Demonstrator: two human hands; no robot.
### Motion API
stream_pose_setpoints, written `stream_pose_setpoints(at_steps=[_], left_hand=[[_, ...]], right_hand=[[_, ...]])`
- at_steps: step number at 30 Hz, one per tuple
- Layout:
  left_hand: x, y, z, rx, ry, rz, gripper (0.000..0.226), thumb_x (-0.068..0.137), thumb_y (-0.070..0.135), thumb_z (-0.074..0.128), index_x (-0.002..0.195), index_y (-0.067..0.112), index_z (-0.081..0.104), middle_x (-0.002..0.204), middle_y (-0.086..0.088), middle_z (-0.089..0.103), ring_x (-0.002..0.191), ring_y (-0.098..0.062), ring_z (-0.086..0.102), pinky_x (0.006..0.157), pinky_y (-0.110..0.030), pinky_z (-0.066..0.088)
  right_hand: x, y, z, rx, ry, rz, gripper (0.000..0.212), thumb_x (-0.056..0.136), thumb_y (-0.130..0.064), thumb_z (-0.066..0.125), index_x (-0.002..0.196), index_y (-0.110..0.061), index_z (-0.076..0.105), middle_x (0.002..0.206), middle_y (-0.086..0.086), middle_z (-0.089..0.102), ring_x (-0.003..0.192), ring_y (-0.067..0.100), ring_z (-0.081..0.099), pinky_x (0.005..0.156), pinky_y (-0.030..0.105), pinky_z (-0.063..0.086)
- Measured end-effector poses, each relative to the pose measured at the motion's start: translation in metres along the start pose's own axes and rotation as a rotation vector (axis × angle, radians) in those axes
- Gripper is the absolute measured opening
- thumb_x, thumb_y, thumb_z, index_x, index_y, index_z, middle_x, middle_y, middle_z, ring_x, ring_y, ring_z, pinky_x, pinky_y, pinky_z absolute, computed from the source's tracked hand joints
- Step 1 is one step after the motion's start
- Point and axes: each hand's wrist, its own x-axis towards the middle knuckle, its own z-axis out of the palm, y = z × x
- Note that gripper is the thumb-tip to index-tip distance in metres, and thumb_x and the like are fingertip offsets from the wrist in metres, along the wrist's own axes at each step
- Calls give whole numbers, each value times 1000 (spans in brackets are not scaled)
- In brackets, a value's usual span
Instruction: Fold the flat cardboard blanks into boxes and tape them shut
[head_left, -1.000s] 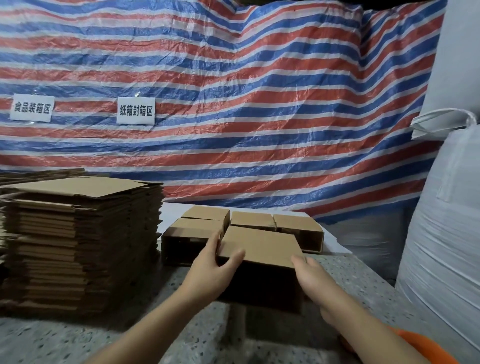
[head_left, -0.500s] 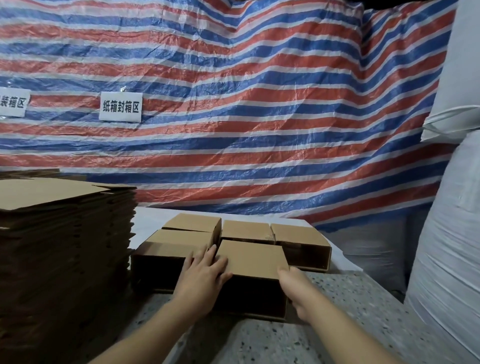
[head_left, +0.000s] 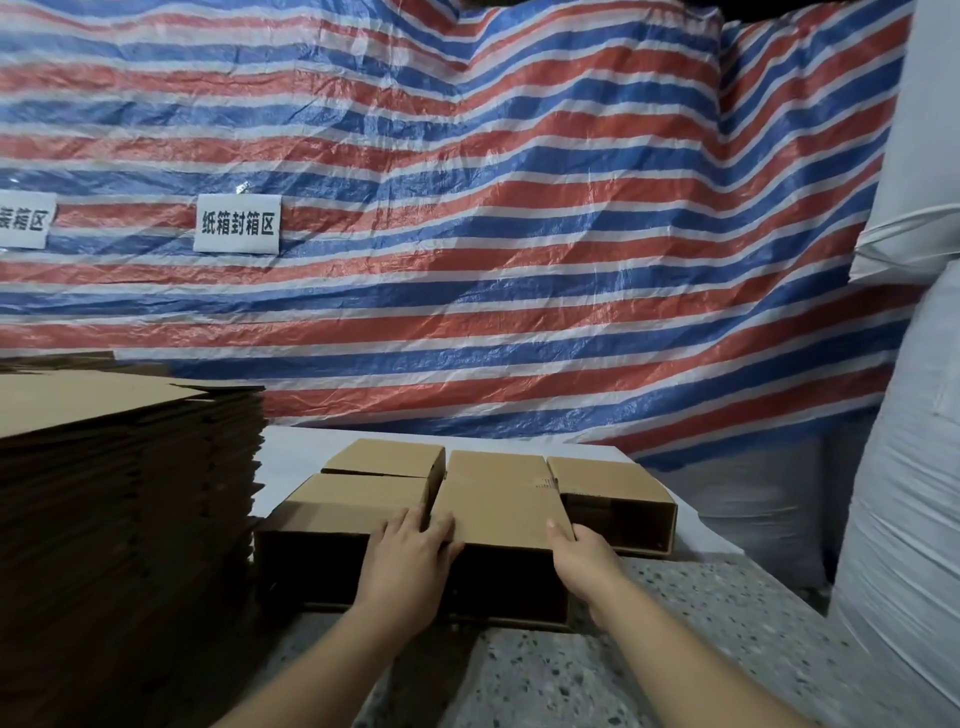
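Folded brown cardboard box (head_left: 498, 506) sits on speckled grey worktop (head_left: 727, 613), long axis running away from person. Left hand (head_left: 410, 556) and right hand (head_left: 582, 558) grip its near corners, equally close.

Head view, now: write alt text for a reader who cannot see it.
Two bare hands, left hand and right hand, hold a folded cardboard box set among other folded boxes on a speckled table. A tall stack of flat blanks stands at left, with a red, white and blue striped tarp behind.
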Motion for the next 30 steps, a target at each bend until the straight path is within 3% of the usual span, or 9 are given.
stream_pose_setpoints(at_steps=[5,9,11,14,18,22,26,29,30], left_hand=[[-4,1,-29,-82,45,-12,48,101,47,30,145,27,33,151,-4,37,139,-24,32,115,-39,23],[-1,-10,-93,-18,156,-2,47,100,43,34,143,23,36,155,-8,32,143,-25,25,117,-40,17],[-4,-18,-135,59,237,-16,48,99,43,38,142,21,38,153,-7,34,143,-26,26,118,-42,19],[-15,-40,-199,147,312,-66,42,98,40,42,134,18,46,143,-7,46,133,-26,40,112,-43,31],[-40,-87,-262,243,208,-181,42,97,42,44,129,16,50,132,-8,52,124,-27,48,105,-45,40],[-67,-129,-290,321,78,-337,54,95,52,41,133,15,48,132,-11,53,121,-29,50,99,-44,46],[-92,-151,-285,289,-145,-438,66,94,63,36,142,19,40,141,-12,48,128,-30,46,103,-43,41],[-108,-157,-270,274,-218,-395,53,97,57,37,134,22,48,132,-6,56,121,-26,51,102,-42,44],[-112,-156,-267,298,-198,-377,49,98,54,36,133,22,48,131,-6,56,121,-25,51,103,-43,43]], right_hand=[[-10,-18,-10,-153,97,49,68,105,-55,25,149,-5,39,149,15,47,133,33,49,96,38,41],[-26,-45,-26,-212,160,-36,62,105,-52,26,139,-6,51,131,15,59,113,30,59,88,36,44],[-38,-63,-35,-218,166,-103,60,106,-50,25,137,-9,55,124,14,61,104,28,59,86,35,44],[-65,-89,-47,-241,164,-204,56,107,-47,25,132,-8,57,134,17,59,113,31,55,85,34,37],[-102,-107,-56,-272,164,-310,51,106,-47,28,118,-9,60,126,14,61,100,24,53,83,33,36],[-128,-117,-55,-289,142,-367,50,107,-45,27,86,-11,57,95,7,61,83,19,55,77,35,40],[-154,-117,-50,-334,104,-396,51,107,-44,28,92,-10,62,89,4,60,78,15,53,69,32,37],[-166,-113,-46,-373,60,-406,49,107,-44,29,101,-11,64,99,6,59,89,18,55,75,30,39],[-168,-112,-44,-380,47,-405,50,107,-44,29,98,-11,65,100,8,61,89,19,57,71,29,41]])
